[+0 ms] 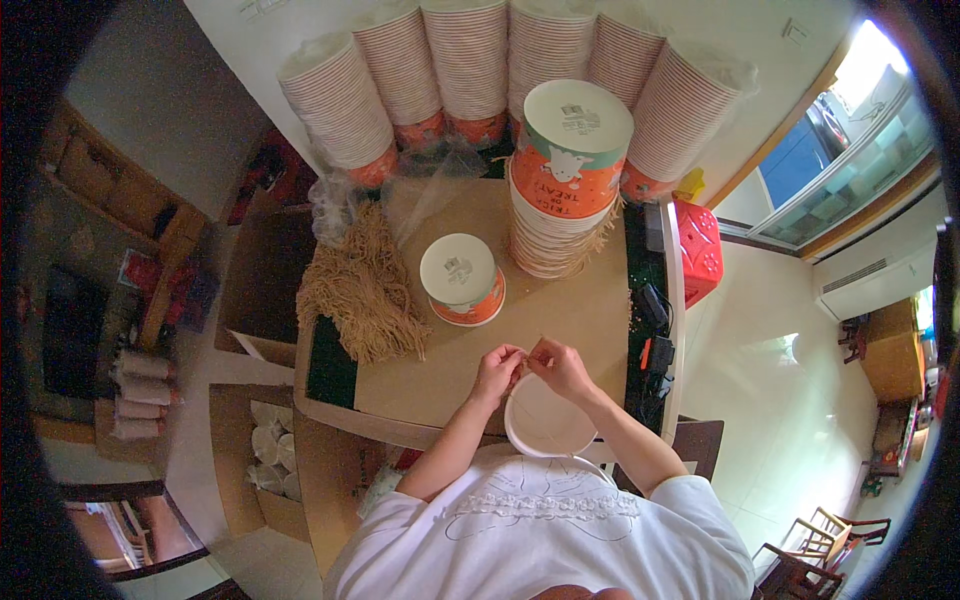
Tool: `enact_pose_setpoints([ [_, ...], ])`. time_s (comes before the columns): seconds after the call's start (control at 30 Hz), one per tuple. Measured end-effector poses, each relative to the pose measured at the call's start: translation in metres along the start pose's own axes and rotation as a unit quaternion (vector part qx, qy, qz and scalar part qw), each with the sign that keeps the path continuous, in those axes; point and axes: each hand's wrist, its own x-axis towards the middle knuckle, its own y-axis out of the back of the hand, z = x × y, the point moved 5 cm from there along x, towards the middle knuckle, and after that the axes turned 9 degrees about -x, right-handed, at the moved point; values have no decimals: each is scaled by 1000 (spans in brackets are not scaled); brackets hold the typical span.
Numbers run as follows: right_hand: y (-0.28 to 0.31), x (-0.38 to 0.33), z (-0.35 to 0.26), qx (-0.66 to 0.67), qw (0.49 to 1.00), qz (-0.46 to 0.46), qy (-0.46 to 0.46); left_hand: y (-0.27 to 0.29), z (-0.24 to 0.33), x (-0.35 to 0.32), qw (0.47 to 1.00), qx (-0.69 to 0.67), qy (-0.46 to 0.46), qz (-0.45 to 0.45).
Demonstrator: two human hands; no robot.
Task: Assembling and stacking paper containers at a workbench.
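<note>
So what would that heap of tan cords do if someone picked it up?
The heap of tan cords would probably sag limply, since its strands bend and droop loosely. It may tangle when lifted, as many strands cross. It seems unlikely to roll, lying spread out rather than rounded.

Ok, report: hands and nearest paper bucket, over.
Left hand, right hand: curled in at far rim of white paper bucket; pinch detail unclear. Bucket's inside showing. Upturned orange paper bucket just beyond.

White short-sleeved shirt [400, 560], ruffled band [560, 506], thin dark outlines [545, 538]
</note>
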Motion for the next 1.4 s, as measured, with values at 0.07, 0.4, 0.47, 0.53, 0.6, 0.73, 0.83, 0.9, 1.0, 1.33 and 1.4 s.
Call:
enact_pose_setpoints([
  [0.07, 1, 0, -1, 5, 1000, 6, 1, -1, 1, -1, 1000, 2, 1, 1],
  [0.4, 5, 1, -3, -1, 1000, -20, -16, -1, -1, 2, 1000, 2, 2, 15],
  [0.47, 5, 2, -2, -3, 1000, -18, -10, -1, -1, 2, 1000, 7, 1, 17],
  [0.53, 3, 3, -2, -27, 999, -35, -9, -2, 2, 1, 1000, 4, -4, 15],
  [0.6, 2, 3, -1, -33, 999, -36, -16, -3, 3, 0, 1000, 2, -3, 13],
  [0.73, 3, 2, -3, -43, 998, -40, -21, -3, 4, -1, 1000, -3, -1, 14],
  [0.83, 1, 2, 0, -13, 999, -34, -20, -2, 3, 0, 1000, 8, -3, 16],
  [0.9, 0, 3, 1, -22, 999, -31, -9, 0, 2, 1, 1000, 9, -2, 13],
  [1.0, -1, 3, 1, -32, 999, -28, 1, 0, 2, 0, 1000, 13, 2, 12],
  [1.33, -2, 3, 1, -52, 997, -42, -41, 4, -3, 2, 1000, 17, -1, 12],
  [1.4, -1, 3, 0, -37, 998, -44, -37, 5, -4, 3, 1000, 15, -1, 12],
])
